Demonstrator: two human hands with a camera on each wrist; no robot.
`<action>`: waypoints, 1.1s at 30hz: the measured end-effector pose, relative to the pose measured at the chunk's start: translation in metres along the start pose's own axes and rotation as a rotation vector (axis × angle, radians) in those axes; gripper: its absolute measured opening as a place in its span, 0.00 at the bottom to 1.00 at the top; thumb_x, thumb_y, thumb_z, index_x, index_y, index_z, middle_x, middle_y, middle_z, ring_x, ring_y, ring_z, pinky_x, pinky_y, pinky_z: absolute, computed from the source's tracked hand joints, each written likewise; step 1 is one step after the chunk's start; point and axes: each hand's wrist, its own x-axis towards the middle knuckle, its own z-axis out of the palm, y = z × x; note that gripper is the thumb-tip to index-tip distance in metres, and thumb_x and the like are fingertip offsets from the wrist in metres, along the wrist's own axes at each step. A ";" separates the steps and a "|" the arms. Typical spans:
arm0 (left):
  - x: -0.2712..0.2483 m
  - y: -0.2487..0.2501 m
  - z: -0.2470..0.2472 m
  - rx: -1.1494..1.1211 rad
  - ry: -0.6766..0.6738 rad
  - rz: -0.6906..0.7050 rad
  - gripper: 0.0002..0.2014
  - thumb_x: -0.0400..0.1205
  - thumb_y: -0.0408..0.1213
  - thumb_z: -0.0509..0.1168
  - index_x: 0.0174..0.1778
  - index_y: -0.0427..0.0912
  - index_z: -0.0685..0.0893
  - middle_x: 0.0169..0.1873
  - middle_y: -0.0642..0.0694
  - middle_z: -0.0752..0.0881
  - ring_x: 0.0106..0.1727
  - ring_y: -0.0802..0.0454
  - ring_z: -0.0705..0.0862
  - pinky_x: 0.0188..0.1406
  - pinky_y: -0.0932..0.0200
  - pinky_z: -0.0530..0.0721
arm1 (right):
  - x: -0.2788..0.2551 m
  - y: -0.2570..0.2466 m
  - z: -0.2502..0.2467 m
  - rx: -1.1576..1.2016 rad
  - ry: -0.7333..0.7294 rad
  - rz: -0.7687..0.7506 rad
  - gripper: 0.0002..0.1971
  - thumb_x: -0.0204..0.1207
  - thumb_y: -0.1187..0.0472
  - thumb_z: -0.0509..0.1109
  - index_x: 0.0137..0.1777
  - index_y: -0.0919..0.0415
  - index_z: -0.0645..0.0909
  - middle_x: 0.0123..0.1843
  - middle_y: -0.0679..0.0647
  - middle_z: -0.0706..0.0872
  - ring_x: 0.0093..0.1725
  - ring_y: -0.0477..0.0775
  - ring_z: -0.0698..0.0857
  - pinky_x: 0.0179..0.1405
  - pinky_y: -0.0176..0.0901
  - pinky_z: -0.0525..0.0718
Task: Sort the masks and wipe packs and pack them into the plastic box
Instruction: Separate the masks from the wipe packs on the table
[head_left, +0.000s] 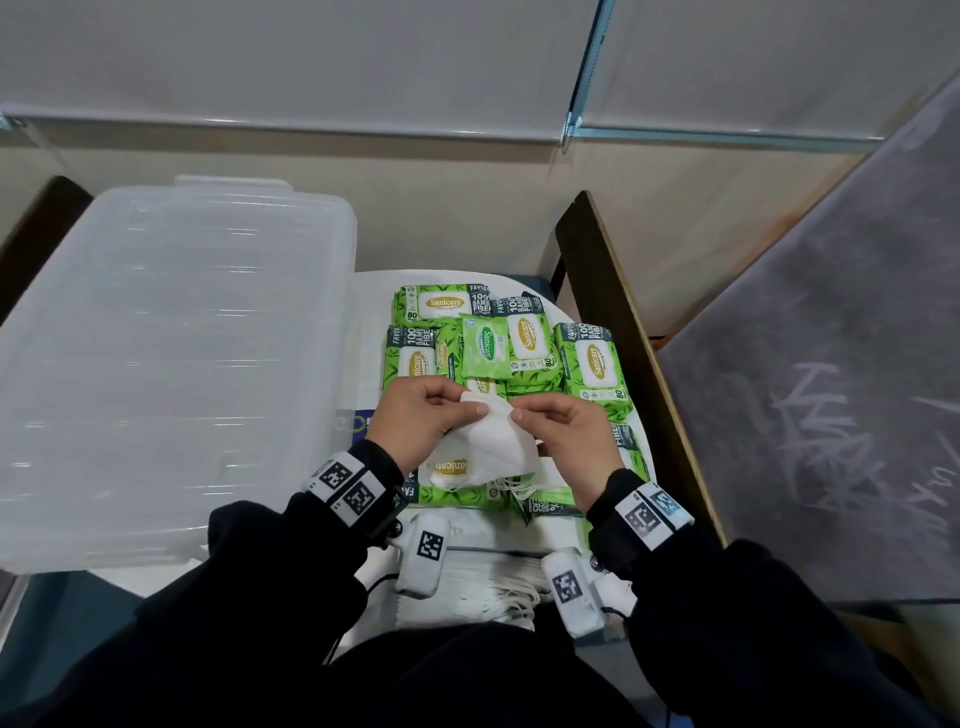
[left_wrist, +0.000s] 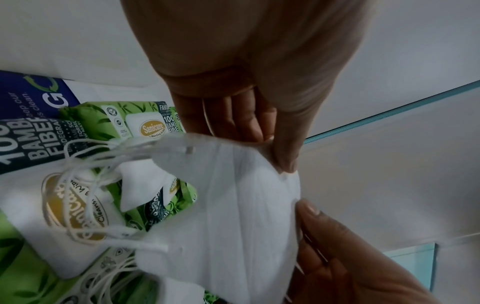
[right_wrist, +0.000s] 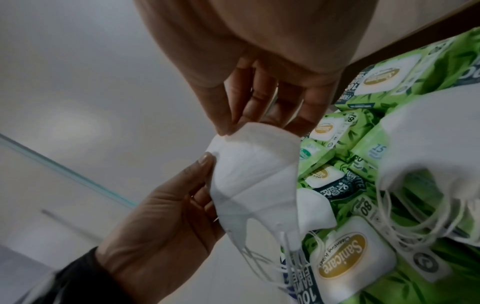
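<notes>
Both my hands hold one white folded mask (head_left: 493, 434) above the pile of wipe packs. My left hand (head_left: 467, 408) pinches its top edge from the left, and my right hand (head_left: 524, 415) pinches the same edge from the right. The left wrist view shows the left hand (left_wrist: 275, 152) with its thumb on the mask (left_wrist: 246, 205). In the right wrist view the right hand (right_wrist: 259, 123) grips the mask (right_wrist: 254, 174) at its top. Green Sanicare wipe packs (head_left: 592, 364) lie beyond and under my hands. More masks with loose ear loops (head_left: 519, 480) lie on a pack. The translucent plastic box (head_left: 171, 338) stands at left.
A flat stack of white masks (head_left: 467, 577) lies close to my body between my wrists. A small light-green wipe pack (head_left: 485, 348) sits on top of the big packs. A dark wooden edge (head_left: 623, 332) borders the white surface on the right, with a grey panel (head_left: 831, 364) beyond.
</notes>
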 end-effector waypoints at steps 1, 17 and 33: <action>0.000 -0.001 0.000 0.002 0.005 0.005 0.09 0.71 0.33 0.84 0.39 0.35 0.92 0.41 0.34 0.92 0.38 0.46 0.88 0.46 0.45 0.86 | 0.000 0.000 0.000 -0.009 0.006 -0.003 0.06 0.75 0.69 0.81 0.44 0.57 0.93 0.44 0.56 0.94 0.43 0.52 0.90 0.41 0.45 0.87; -0.001 -0.005 0.019 0.050 0.016 0.023 0.06 0.71 0.36 0.84 0.37 0.40 0.95 0.38 0.45 0.93 0.37 0.52 0.87 0.44 0.52 0.85 | -0.005 0.001 -0.022 -0.011 -0.039 0.079 0.03 0.75 0.72 0.80 0.46 0.67 0.90 0.35 0.56 0.90 0.29 0.48 0.86 0.25 0.38 0.82; 0.007 -0.012 0.064 0.268 -0.176 -0.120 0.14 0.74 0.45 0.83 0.48 0.41 0.92 0.38 0.47 0.94 0.36 0.56 0.89 0.34 0.65 0.81 | 0.014 0.023 -0.081 0.148 -0.017 0.327 0.05 0.77 0.69 0.79 0.45 0.59 0.89 0.39 0.54 0.91 0.34 0.53 0.88 0.30 0.45 0.86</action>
